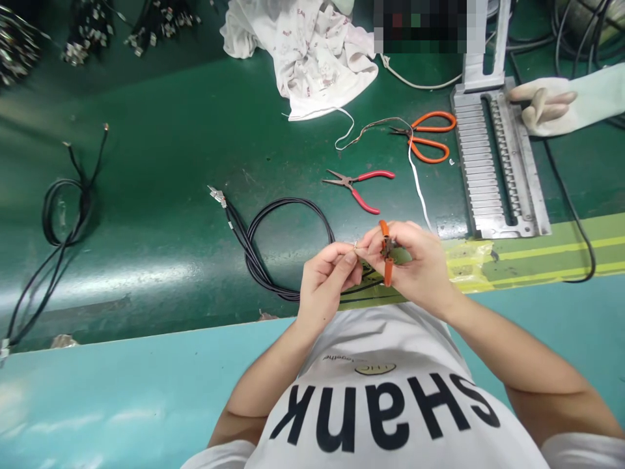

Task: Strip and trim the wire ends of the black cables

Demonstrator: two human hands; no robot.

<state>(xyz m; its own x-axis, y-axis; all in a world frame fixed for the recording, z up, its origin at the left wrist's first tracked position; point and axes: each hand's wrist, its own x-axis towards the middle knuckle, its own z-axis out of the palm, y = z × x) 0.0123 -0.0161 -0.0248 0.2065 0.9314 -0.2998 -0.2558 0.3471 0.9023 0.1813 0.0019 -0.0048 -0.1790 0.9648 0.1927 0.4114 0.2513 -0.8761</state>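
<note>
right hand (413,264) tight on orange pliers (387,260), left hand (325,280) pinching wire (359,249), by bench edge (195,330)

Green-topped desk (146,130) had a teal front edge (97,404). Lying on it: blk coiled cable (278,200) mid-desk, 2nd blk cable (45,208) at left, red-handled needle-nose pliers (354,184), orange scissors (427,158) near them, metal comb-like jig (498,156) at right, bunched white cloth (312,65) at back.

orange-handled scissors (430,113) | red-handled needle-nose pliers (375,174) | crumpled white cloth (312,65) | slotted metal jig (471,156) | white glove (547,107)
</note>
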